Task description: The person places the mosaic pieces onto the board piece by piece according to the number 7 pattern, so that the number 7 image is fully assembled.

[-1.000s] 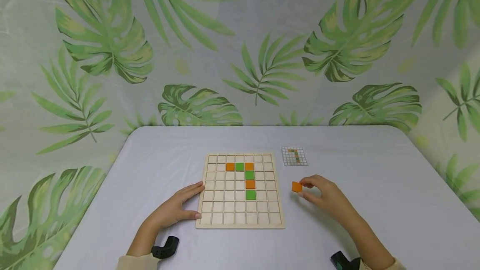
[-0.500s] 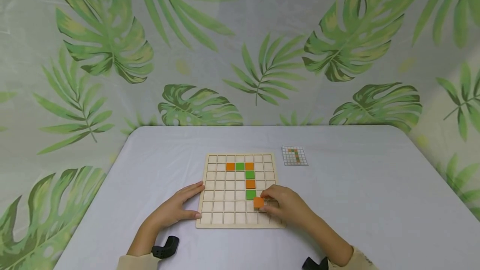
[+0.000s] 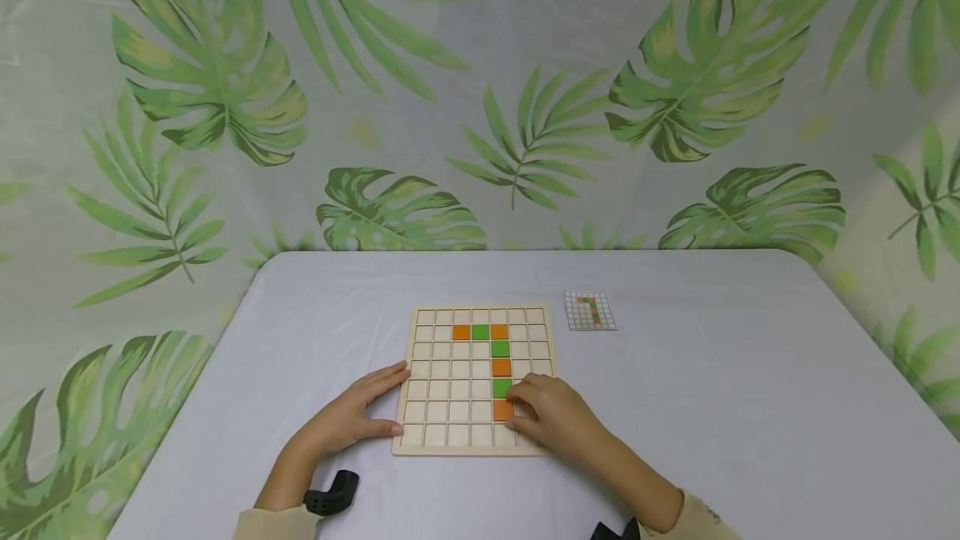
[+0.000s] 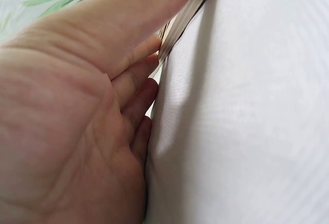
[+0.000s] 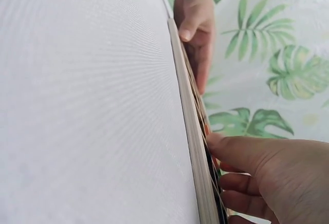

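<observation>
A square wooden grid board [image 3: 450, 452] lies flat on the table. Orange and green square tiles fill some of its cells in a row that turns down into a column. At the column's lower end sits an orange tile [image 3: 502, 411], level in its cell as far as I can see. The thumb and index finger of my right hand [image 3: 562, 417] hold this tile at its right side; the hand covers the board's lower right cells. My left hand [image 3: 341, 417] rests against the board's left edge, fingers extended and thumb [image 4: 149, 3] apart from them.
A small printed card [image 3: 590, 311] with a grid pattern of coloured squares lies beyond the board's upper right corner. White cloth covers the table [image 3: 712, 332]. Behind it hangs a leaf-patterned curtain [image 3: 525, 40]. A black wrist device [image 3: 333, 493] sits at my left wrist.
My right hand has carried the orange tile leftward from beside the board and set it into the cell below the lowest green tile. My left hand has stayed in place.
</observation>
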{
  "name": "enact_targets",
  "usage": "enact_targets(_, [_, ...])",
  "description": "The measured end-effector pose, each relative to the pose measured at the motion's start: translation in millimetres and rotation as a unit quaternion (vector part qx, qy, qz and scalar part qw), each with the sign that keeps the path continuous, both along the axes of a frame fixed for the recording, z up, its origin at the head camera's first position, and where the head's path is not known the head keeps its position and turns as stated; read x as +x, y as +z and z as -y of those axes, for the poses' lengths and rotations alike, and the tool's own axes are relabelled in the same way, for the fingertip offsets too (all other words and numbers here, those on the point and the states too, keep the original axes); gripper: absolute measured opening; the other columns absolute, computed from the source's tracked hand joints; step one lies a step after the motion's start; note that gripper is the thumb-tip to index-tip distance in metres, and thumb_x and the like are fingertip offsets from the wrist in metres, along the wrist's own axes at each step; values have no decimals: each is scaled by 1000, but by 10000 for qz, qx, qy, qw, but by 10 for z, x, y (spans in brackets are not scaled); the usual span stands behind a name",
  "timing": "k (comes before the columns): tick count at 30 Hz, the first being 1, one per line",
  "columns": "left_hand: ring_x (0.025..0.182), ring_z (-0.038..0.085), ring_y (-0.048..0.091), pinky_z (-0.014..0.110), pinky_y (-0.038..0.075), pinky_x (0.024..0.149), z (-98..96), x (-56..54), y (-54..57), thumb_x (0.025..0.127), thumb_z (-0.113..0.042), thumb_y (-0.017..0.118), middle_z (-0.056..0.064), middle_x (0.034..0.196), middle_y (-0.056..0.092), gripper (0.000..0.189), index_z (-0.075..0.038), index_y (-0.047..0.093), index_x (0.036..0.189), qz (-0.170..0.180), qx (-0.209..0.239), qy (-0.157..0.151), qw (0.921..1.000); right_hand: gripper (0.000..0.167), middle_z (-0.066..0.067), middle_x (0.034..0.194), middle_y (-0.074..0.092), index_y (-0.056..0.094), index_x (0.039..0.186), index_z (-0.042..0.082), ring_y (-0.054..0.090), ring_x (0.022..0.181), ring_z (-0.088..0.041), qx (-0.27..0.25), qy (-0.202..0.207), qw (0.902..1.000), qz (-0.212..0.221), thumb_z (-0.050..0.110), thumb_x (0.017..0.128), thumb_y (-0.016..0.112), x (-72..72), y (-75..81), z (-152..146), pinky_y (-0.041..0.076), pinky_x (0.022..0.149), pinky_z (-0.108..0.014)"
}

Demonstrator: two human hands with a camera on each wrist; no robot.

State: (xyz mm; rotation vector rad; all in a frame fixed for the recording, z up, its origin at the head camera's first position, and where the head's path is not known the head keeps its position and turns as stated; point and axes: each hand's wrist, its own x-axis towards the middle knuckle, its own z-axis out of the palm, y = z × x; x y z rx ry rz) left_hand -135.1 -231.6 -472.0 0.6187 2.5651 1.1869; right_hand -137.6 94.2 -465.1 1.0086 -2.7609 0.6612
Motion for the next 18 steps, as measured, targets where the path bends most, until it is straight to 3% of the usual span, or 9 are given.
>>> enact_targets(6, [133, 29, 15, 53, 16, 102, -9, -9, -3, 71, -40, 72, 2, 146, 24, 82, -12, 36, 139, -30, -22, -33, 10000, 31, 7, 90, 59, 65, 98, 11, 53, 82, -8, 23, -91, 9998, 200, 32, 76, 71, 30, 53, -27, 46, 73, -28])
enact_targets(10, [133, 29, 16, 52, 17, 102, -14, -8, 10, 72, -40, 71, 3, 146, 24, 80, -12, 37, 139, -58, -119, -15, 9999, 34, 4, 102, 60, 62, 107, 10, 55, 95, -12, -128, -288, 9992, 265, 33, 82, 65, 37, 160, -118, 46, 81, -32])
enact_targets(14, [132, 30, 19, 51, 19, 102, -30, 15, 64, 75, -40, 69, 5, 145, 26, 76, -10, 38, 138, -207, -375, 187, 9989, 40, -3, 115, 57, 57, 118, 9, 51, 108, -22, -196, -455, 9984, -272, 34, 87, 59, 19, 310, -322, 41, 88, -43])
enact_targets(18, [130, 32, 23, 50, 22, 101, -64, 50, 178, 79, -35, 67, 8, 145, 27, 71, -7, 38, 137, -809, -870, 643, 9908, 49, -12, 126, 48, 50, 126, 6, 43, 116, -32, -288, -644, 9924, -1008, 33, 87, 59, -7, 422, -631, 34, 90, -53])
